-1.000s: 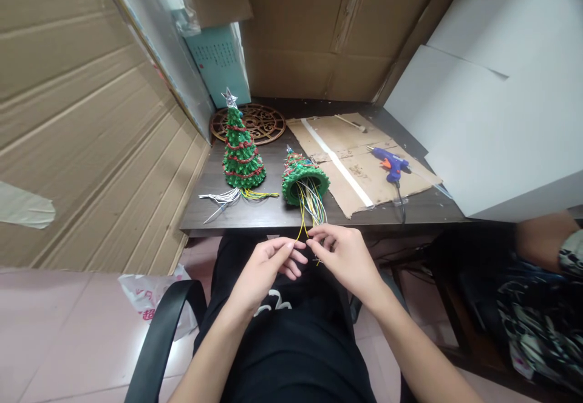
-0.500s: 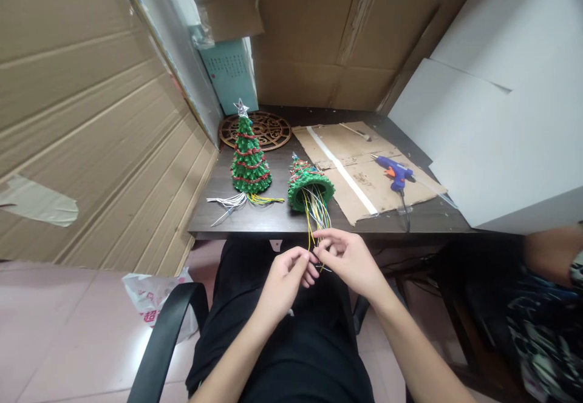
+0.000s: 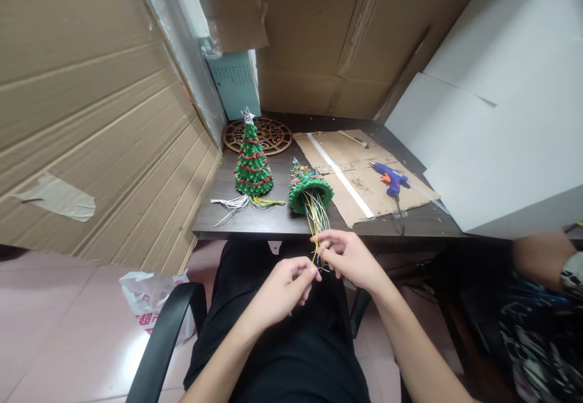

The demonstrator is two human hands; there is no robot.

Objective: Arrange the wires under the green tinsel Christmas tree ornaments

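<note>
A small green tree (image 3: 311,192) lies on its side near the table's front edge, its hollow base facing me. Yellow and white wires (image 3: 319,213) hang from that base over the edge. My right hand (image 3: 344,256) pinches some of these wires between thumb and fingers. Lower and to the left, my left hand (image 3: 294,284) is closed, its fingertips at the end of a yellow wire. Another green tree (image 3: 253,169) with red garlands and a clear star stands upright at the left, white and yellow wires spread from its foot.
A blue glue gun (image 3: 390,176) and a brush (image 3: 355,139) lie on a cardboard sheet (image 3: 341,178). Behind the upright tree are a round openwork mat (image 3: 273,137) and a light blue box (image 3: 234,84). At the right a person's arm (image 3: 542,263) shows.
My left hand has moved slightly down and away from my right hand, which stays at the wires. The camera view has shifted a little.
</note>
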